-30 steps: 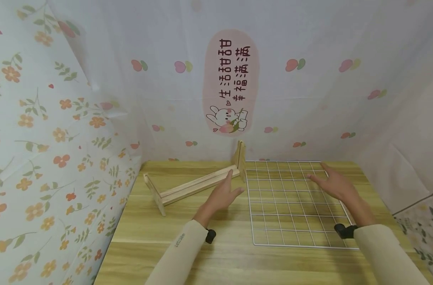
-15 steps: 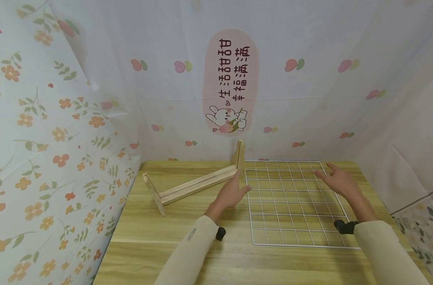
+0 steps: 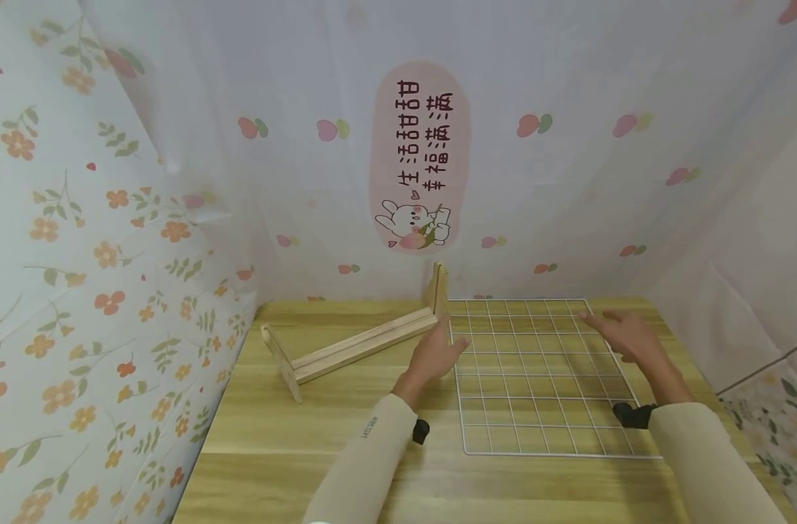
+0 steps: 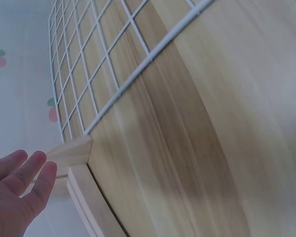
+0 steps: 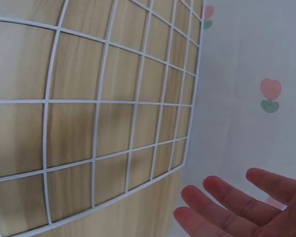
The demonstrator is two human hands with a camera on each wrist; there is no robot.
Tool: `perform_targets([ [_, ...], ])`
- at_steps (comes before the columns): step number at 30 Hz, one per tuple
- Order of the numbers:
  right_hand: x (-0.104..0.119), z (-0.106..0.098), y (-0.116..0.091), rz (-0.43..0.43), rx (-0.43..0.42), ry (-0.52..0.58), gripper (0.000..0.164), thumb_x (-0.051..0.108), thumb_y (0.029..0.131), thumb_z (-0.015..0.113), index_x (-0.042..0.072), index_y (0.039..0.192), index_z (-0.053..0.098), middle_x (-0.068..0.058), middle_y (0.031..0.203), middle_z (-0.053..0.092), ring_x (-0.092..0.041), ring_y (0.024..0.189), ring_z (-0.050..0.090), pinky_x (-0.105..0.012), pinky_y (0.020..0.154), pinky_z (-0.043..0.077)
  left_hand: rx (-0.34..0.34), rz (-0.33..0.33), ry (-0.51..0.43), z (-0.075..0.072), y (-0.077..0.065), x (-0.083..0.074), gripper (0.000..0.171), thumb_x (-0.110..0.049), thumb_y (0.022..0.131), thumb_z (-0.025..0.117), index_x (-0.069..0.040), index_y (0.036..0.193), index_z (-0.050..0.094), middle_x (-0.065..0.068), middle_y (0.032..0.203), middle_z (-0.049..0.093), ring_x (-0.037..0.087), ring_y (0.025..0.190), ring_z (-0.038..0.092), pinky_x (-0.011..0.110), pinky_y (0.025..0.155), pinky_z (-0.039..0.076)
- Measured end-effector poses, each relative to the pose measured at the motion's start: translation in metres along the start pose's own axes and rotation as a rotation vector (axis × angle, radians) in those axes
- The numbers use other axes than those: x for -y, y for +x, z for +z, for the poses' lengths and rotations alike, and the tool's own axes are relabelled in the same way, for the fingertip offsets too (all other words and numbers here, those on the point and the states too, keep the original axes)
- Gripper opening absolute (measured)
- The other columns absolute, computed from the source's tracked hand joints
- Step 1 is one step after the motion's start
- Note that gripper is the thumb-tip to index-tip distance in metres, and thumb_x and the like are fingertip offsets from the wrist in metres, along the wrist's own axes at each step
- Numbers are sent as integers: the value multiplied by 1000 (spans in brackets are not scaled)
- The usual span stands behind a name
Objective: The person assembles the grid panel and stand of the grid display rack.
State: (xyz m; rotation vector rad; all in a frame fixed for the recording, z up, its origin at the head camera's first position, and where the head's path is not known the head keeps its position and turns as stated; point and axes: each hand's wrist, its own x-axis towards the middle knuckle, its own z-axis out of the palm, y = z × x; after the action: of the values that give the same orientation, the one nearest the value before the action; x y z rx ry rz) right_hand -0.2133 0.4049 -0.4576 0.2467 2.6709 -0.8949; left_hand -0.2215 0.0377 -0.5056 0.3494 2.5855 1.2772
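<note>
A white wire grid panel point(image 3: 503, 375) lies flat on the wood-grain table. To its left stands a wooden stand point(image 3: 365, 345), with a long double bar between two upright end pieces. My left hand point(image 3: 432, 356) is beside the stand's right end, near the grid's left edge. Its fingers point(image 4: 37, 177) are extended in the left wrist view, holding nothing. Over the grid's far right side hovers my right hand point(image 3: 629, 340), with nothing in its grasp. The right wrist view shows its fingers point(image 5: 227, 197) spread and loosely bent, apart from the wire.
The wood-grain table point(image 3: 293, 466) ends against a white curtain point(image 3: 293, 189) printed with fruit and a rabbit. A flowered cloth point(image 3: 110, 306) borders the left side, and pale cloth hangs on the right. Black camera mounts point(image 3: 631, 415) sit at both wrists.
My left hand has moved rightward along the stand toward the grid's left edge. The right hand has shifted slightly right and lower, away from the grid's far corner. Stand and grid stay in place.
</note>
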Motion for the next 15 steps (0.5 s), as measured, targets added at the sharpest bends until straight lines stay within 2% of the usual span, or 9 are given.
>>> perform_targets([
  [7, -14, 5, 2, 58, 35, 61, 110, 77, 88, 34, -12, 149, 14, -44, 144, 24, -50, 110, 56, -51, 77, 56, 6, -33, -38, 12, 2, -2, 72, -45, 98, 52, -10, 154, 24, 14, 154, 36, 37, 137, 40, 55, 107, 37],
  [9, -15, 6, 3, 57, 28, 70, 110, 78, 87, 34, -12, 149, 16, -44, 142, 28, -50, 109, 57, -50, 76, 57, 2, -48, -42, 14, 3, -1, 72, -45, 98, 53, -10, 154, 24, 14, 152, 39, 38, 136, 41, 56, 107, 37],
  [11, -16, 6, 4, 54, 18, 81, 109, 77, 87, 35, -12, 148, 19, -42, 136, 38, -48, 105, 60, -49, 75, 57, -6, -58, -41, 15, 4, 1, 72, -45, 98, 52, -9, 154, 24, 14, 150, 42, 37, 135, 42, 55, 107, 37],
  [15, -16, 9, 6, 48, 2, 104, 106, 76, 87, 39, -10, 148, 25, -36, 124, 53, -33, 88, 68, -47, 73, 58, -17, -71, -59, 18, 6, 4, 74, -48, 98, 51, -7, 154, 25, 17, 146, 47, 37, 132, 46, 54, 105, 40],
])
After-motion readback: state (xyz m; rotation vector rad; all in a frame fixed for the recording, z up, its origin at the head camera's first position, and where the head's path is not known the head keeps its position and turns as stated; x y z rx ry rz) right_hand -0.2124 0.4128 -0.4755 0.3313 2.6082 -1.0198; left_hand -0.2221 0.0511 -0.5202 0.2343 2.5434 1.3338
